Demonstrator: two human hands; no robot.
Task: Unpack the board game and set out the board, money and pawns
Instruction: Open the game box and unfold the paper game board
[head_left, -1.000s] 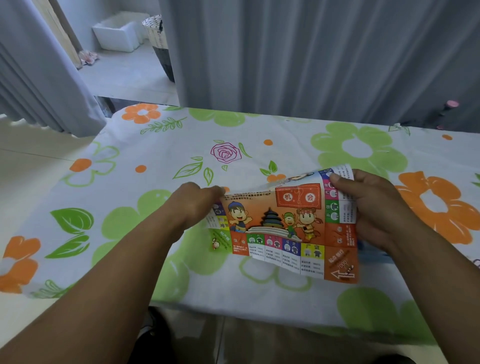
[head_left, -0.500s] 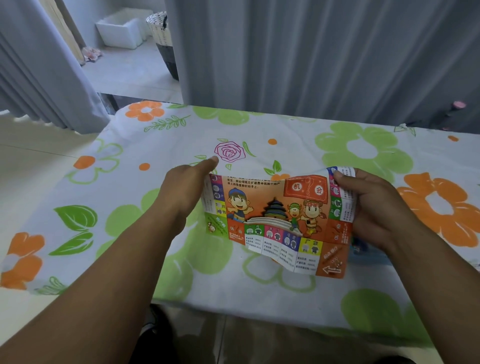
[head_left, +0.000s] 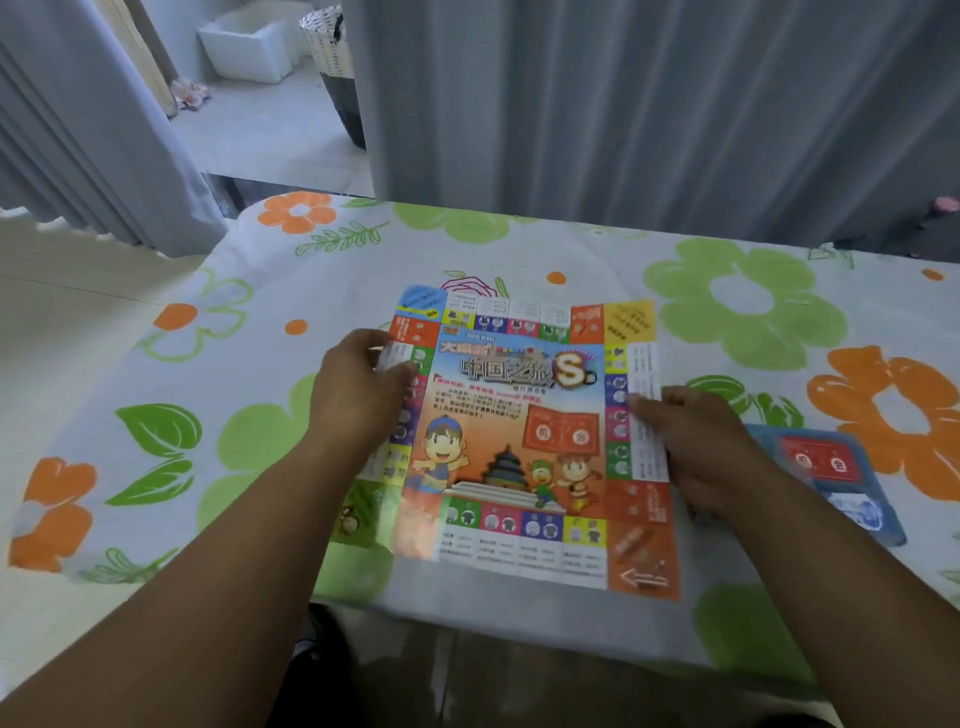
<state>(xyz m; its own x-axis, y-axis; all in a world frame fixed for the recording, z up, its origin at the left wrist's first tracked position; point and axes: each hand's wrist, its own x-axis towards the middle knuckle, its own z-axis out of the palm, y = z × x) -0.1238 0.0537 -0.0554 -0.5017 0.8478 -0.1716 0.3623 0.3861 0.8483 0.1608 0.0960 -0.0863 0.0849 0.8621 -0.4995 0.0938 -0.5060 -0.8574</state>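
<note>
Holding board (head_left: 519, 441) edges: left hand (head_left: 358, 395), right hand (head_left: 701, 447); title perhaps "中国之旅".

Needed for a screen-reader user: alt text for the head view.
The left hand and right hand hold a colourful paper game board by its side edges, mostly unfolded on a floral tablecloth. A blue pack lies to its right; grey curtains hang behind.

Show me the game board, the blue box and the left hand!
game board (head_left: 519, 441), head view, on the cartoon picture in its middle.
blue box (head_left: 821, 460), head view, on the red card printed on its top.
left hand (head_left: 358, 395), head view, on the back of the hand.
</note>
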